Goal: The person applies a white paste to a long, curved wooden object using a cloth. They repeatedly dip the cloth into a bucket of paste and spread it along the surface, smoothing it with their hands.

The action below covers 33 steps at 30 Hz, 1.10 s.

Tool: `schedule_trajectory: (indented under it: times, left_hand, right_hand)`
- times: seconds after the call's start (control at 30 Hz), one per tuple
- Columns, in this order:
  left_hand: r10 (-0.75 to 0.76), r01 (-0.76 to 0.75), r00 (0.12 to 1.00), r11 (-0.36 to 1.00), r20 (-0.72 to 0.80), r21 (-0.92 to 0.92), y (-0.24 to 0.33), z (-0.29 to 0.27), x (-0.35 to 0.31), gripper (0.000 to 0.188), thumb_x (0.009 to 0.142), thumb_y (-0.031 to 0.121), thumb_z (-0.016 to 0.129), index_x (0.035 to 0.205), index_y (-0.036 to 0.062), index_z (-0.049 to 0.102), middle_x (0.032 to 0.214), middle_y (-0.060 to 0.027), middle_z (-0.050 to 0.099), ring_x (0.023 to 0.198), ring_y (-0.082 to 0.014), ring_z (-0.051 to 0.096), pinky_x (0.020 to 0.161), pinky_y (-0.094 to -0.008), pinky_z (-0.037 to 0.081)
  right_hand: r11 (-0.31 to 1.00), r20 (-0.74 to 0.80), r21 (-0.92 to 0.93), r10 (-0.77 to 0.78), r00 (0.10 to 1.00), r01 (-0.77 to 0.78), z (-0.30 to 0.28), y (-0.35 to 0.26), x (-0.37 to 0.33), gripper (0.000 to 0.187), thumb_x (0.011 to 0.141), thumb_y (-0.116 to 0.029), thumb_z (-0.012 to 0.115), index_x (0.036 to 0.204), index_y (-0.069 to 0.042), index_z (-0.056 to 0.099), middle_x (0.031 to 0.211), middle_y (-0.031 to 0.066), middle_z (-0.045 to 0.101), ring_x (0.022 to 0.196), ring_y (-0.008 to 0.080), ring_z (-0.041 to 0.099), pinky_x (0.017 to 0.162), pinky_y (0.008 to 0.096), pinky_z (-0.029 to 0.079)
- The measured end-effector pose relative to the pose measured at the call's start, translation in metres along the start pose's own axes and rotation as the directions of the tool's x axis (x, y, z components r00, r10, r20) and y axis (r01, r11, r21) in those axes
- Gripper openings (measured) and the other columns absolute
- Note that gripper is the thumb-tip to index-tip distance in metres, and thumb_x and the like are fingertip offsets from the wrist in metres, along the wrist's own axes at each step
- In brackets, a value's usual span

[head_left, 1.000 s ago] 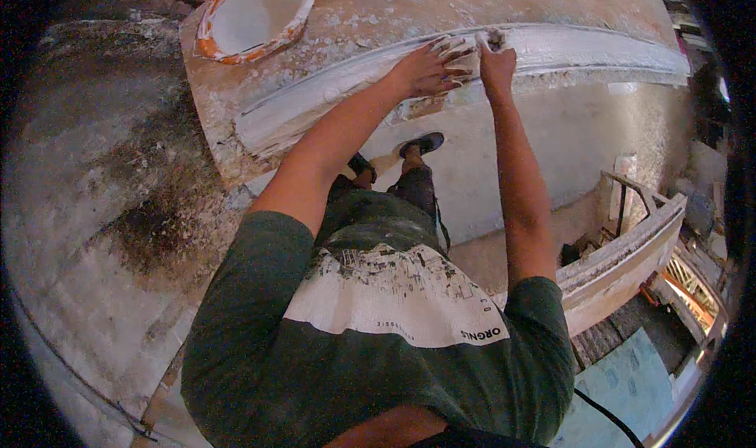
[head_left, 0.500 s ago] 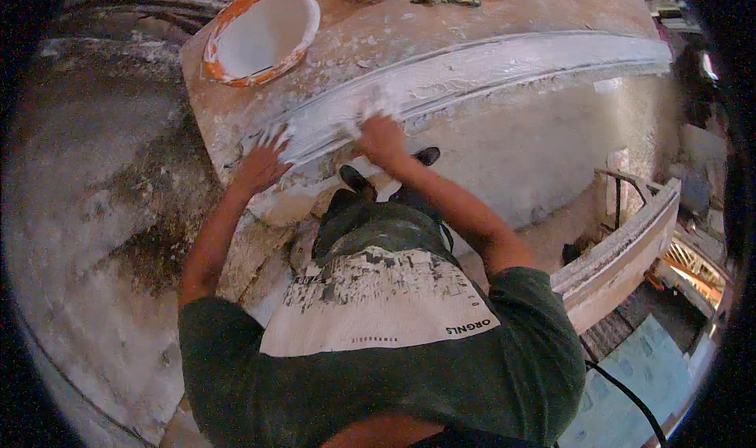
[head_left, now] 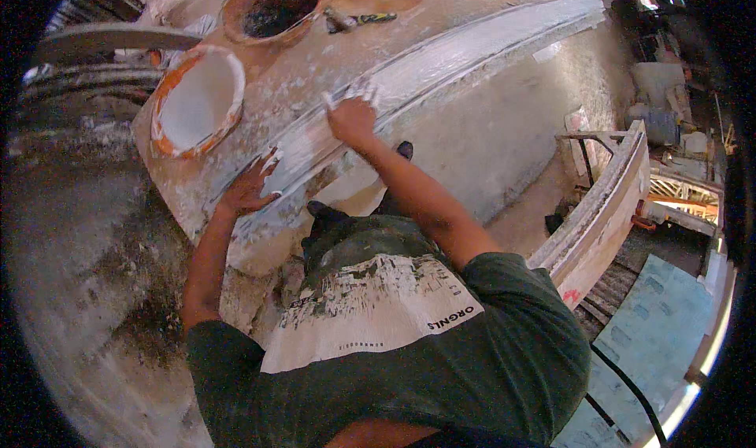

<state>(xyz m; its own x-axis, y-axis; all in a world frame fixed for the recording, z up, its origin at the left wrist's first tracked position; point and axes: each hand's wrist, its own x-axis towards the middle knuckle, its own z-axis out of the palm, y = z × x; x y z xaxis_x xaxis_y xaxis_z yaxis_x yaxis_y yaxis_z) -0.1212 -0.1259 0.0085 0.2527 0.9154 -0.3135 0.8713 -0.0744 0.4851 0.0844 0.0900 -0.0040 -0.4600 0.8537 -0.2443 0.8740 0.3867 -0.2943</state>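
A long, curved strip of wet white plaster (head_left: 472,54) runs from the near left to the far right across a broad, stained work surface (head_left: 291,70). At its near-left end my left hand (head_left: 250,184) lies with fingers spread, white paste on the fingertips. Farther along the strip, my right hand (head_left: 352,121) rests on the plaster, its white-coated fingers stretched apart. Neither hand shows a tool in it. Left of the strip stands an orange tub (head_left: 160,138) with a white-smeared rim and a white inside.
Beyond the tub sits a round basin (head_left: 236,11) with a dark inside. A hand tool with a yellow-and-black handle (head_left: 358,21) lies beside it. To my right are a long curved moulded piece (head_left: 602,212) and a light-blue sheet (head_left: 657,314).
The view has turned, bringing more of the dark basin into sight. My right hand, blurred before, has moved toward the strip's far edge. My left hand stays near the same end.
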Motion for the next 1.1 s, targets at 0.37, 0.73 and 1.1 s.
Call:
schedule_trajectory:
  times: [0.37, 0.73, 1.1]
  left_hand:
    - [0.001, -0.003, 0.999, 0.998, -0.033, -0.067, 0.083, -0.019, 0.206, 0.082, 0.077, 0.042, 0.065, 0.142, 0.0048, 0.03, 0.153, -0.0107, 0.015, 0.135, -0.0345, 0.029, 0.109, -0.0426, 0.031]
    - [0.195, -0.189, 0.98, 0.971, -0.029, 0.145, 0.176, -0.025, 0.388, 0.063, 0.091, 0.042, 0.048, 0.142, 0.0088, 0.031, 0.153, -0.0116, 0.016, 0.132, -0.0379, 0.033, 0.112, -0.0454, 0.024]
    - [0.185, -0.204, 0.979, 0.927, 0.088, 0.314, 0.138, -0.003, 0.242, 0.044, 0.089, 0.037, 0.052, 0.13, 0.0223, 0.052, 0.15, -0.0068, 0.028, 0.136, -0.0366, 0.026, 0.112, -0.0541, 0.016]
  right_hand:
    - [0.998, -0.348, -0.05, -0.06, 0.936, 0.045, -0.108, 0.364, 0.198, 0.044, 0.095, -0.033, 0.037, 0.095, 0.002, 0.063, 0.094, 0.0236, 0.063, 0.088, 0.044, 0.059, 0.077, 0.0496, 0.048]
    - [0.996, -0.272, 0.085, 0.001, 0.962, 0.023, -0.158, 0.371, 0.156, 0.045, 0.091, -0.035, 0.045, 0.099, 0.006, 0.059, 0.1, 0.0294, 0.058, 0.097, 0.0454, 0.054, 0.09, 0.0513, 0.042]
    - [0.988, 0.074, 0.121, 0.088, 0.993, -0.096, -0.135, 0.256, 0.057, 0.055, 0.086, -0.045, 0.053, 0.096, 0.009, 0.061, 0.1, 0.0285, 0.059, 0.096, 0.0423, 0.058, 0.083, 0.0512, 0.046]
